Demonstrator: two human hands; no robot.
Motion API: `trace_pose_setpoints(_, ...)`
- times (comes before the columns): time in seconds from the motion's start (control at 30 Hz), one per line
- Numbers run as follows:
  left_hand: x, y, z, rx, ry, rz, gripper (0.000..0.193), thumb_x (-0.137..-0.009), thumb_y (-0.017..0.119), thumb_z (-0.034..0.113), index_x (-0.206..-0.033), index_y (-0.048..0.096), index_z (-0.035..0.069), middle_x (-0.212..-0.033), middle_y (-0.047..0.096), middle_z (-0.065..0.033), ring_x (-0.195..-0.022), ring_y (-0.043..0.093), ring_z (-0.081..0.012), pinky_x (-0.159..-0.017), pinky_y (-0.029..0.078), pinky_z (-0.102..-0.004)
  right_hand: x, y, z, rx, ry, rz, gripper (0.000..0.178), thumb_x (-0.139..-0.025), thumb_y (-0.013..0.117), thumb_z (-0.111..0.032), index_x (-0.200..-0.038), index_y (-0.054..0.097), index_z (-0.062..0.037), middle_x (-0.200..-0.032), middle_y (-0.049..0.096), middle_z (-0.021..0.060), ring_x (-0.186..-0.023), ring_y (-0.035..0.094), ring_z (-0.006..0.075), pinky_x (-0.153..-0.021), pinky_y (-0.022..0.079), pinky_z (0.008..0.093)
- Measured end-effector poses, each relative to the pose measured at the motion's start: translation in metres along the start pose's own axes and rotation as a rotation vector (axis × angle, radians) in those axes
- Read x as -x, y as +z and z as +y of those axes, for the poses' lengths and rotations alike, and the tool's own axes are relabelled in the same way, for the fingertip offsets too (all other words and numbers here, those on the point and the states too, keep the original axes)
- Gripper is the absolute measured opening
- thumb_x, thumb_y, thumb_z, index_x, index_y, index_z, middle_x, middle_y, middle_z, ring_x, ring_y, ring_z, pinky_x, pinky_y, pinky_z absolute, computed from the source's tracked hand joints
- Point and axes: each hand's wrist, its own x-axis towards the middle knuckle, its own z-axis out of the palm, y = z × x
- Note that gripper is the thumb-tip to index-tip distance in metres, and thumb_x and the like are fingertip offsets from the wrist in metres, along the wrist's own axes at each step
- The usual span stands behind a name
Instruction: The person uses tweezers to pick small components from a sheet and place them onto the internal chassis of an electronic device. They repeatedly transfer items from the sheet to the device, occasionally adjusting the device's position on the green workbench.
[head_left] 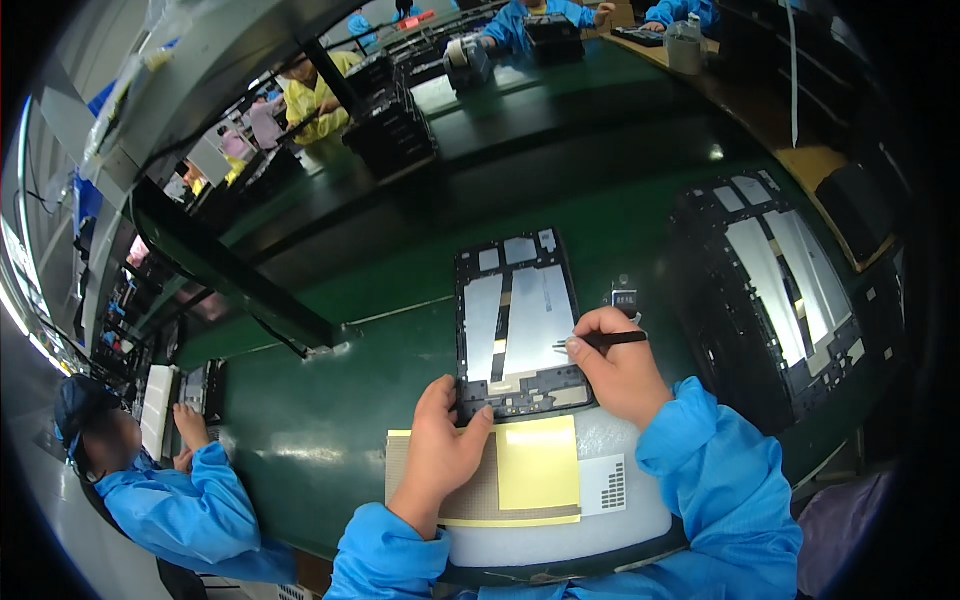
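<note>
An opened tablet housing (540, 300) lies on the bench before me, with silver plates and a dark strip running down its middle. My left hand (440, 440) grips its lower left corner, thumb at the near edge and fingers along the side. Pinched in my right hand (620, 375) are black tweezers (628, 339), their tips over the lower right part of the silver plate. Whether the tips hold anything is too small to tell. Below the housing, a yellow sheet (538, 465) and a white sheet with small dark labels (603, 484) rest on a white foam pad (640, 510).
Several similar housings stand stacked (790, 290) at the right. A small dark part (624, 298) lies beyond my right hand. A dark post (230, 270) rises from the green bench (330, 420) at left. A co-worker in blue (190, 500) sits at the left; others work farther back.
</note>
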Motion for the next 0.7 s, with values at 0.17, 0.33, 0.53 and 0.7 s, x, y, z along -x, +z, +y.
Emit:
trace_pose_setpoints(0.17, -0.044, -0.004, 0.024, 0.116, -0.321, 0.086, 0.064, -0.088, 0.071, 0.018, -0.131, 0.041, -0.019, -0.124, 0.059, -0.0261, -0.109, 0.062, -0.0284, -0.091, 0.052, -0.0367, -0.004, -0.004, 0.001, -0.088, 0.017, 0.05, 0.013, -0.091, 0.064, -0.008, -0.098, 0.055, -0.0023, -0.083, 0.059, 0.0041, -0.076, 0.055, 0.0091, -0.068, 0.047, 0.0267)
trace_pose_setpoints(0.33, -0.056, 0.016, 0.044, 0.552, -0.397, -0.074, 0.038, -0.092, 0.067, 0.014, -0.116, 0.054, -0.013, -0.104, 0.067, -0.0198, -0.091, 0.067, -0.0226, -0.078, 0.056, -0.0345, -0.002, -0.003, 0.002, -0.054, -0.028, 0.101, 0.011, -0.091, 0.064, -0.009, -0.096, 0.057, -0.0017, -0.083, 0.059, 0.0041, -0.076, 0.055, 0.0106, -0.068, 0.047, 0.0284)
trace_pose_setpoints(0.53, -0.03, 0.008, 0.022, 0.794, -0.371, -0.032, 0.032, -0.095, 0.058, 0.009, -0.12, 0.052, -0.01, -0.11, 0.065, -0.0184, -0.092, 0.067, -0.0251, -0.083, 0.056, -0.0386, 0.012, 0.001, -0.01, 0.124, -0.432, 0.272, 0.009, -0.087, 0.067, -0.005, -0.092, 0.059, -0.0027, -0.086, 0.059, 0.0102, -0.077, 0.057, 0.0232, -0.069, 0.047, 0.0337)
trace_pose_setpoints(0.7, 0.057, -0.042, -0.001, 0.977, -0.295, 0.187, 0.031, -0.095, 0.055, 0.008, -0.122, 0.052, -0.007, -0.112, 0.065, -0.0183, -0.096, 0.067, -0.03, -0.087, 0.056, -0.0442, 0.029, -0.003, -0.024, 0.11, -0.545, 0.058, 0.015, -0.087, 0.069, -0.006, -0.1, 0.06, -0.0028, -0.083, 0.061, 0.013, -0.069, 0.059, 0.0288, -0.065, 0.048, 0.0388)
